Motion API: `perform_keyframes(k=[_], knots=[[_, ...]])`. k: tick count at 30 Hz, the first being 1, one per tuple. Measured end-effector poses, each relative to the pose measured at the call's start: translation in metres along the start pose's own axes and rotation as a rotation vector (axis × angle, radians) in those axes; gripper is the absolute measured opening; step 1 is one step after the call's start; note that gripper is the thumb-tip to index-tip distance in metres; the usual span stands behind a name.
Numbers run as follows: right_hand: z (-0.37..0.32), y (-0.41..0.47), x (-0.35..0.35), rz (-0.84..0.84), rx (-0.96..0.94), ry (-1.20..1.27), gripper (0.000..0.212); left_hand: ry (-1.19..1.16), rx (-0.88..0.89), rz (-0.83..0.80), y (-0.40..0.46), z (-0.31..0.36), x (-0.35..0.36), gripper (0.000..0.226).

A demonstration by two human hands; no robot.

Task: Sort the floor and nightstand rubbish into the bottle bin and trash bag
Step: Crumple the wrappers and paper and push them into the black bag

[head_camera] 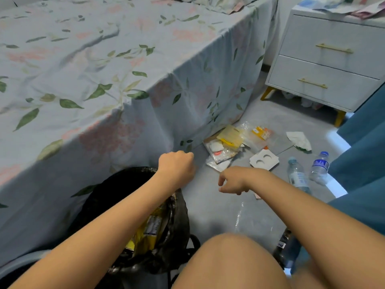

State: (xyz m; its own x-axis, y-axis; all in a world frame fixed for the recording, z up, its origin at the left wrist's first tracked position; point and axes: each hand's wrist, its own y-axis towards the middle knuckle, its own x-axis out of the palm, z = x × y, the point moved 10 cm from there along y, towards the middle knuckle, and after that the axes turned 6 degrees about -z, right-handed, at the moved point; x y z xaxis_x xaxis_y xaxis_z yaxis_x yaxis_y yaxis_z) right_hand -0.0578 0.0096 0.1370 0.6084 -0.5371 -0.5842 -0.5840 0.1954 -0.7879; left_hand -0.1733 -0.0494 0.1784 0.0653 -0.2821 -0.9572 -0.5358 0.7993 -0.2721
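Two bare hands hover over a grey floor [218,207] beside a bed. The bed [87,65], under a floral sheet, fills the left and far side, its sheet hanging down to the floor along a slanting edge. A white nightstand [325,65] with two drawers and gold handles stands far right on yellow legs; papers [341,6] lie on its top. Teal fabric [362,147] closes off the right side.

The left hand [177,163] is curled into a fist above the far rim of the black trash bag [179,224]; whether it holds anything, I cannot tell. The bag stands open near left, against the bed, with yellow wrappers [145,234] inside. The right hand [233,181] hangs palm down over the floor, fingers loosely curled and holding nothing.

Rubbish lies beyond the hands, at the foot of the sheet: a heap of packets [225,147], clear bags [260,134], a white card [264,159] with cut-outs, and a crumpled tissue [299,140] further right. Two water bottles [308,172] lie just beside the teal fabric. A clear wrapper [248,217] lies near, under the right forearm, and a dark bottle [284,247] sits by the knee [229,261].

Bare floor shows between the bag and the wrapper, and from the rubbish to the nightstand.
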Motion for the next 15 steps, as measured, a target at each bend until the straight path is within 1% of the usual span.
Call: perform_keyframes(k=[2,5,9,12,15], knots=[[0.021,0.000,-0.001,0.053,0.020,-0.021,0.040,-0.032,0.067,-0.027,0.012,0.038,0.016,0.024],[0.070,-0.001,0.010,0.093,0.071,-0.003,0.036,-0.069,0.153,-0.171,0.034,0.096,0.071,0.025],[0.158,-0.007,0.055,0.021,0.225,0.052,0.037,-0.131,0.202,-0.382,0.047,0.164,0.163,0.039],[0.228,-0.009,0.105,-0.037,0.402,0.170,0.038,-0.072,0.237,-0.404,0.042,0.202,0.212,0.045],[0.274,-0.005,0.159,-0.037,0.593,0.364,0.043,-0.153,0.209,-0.430,0.036,0.216,0.243,0.056]])
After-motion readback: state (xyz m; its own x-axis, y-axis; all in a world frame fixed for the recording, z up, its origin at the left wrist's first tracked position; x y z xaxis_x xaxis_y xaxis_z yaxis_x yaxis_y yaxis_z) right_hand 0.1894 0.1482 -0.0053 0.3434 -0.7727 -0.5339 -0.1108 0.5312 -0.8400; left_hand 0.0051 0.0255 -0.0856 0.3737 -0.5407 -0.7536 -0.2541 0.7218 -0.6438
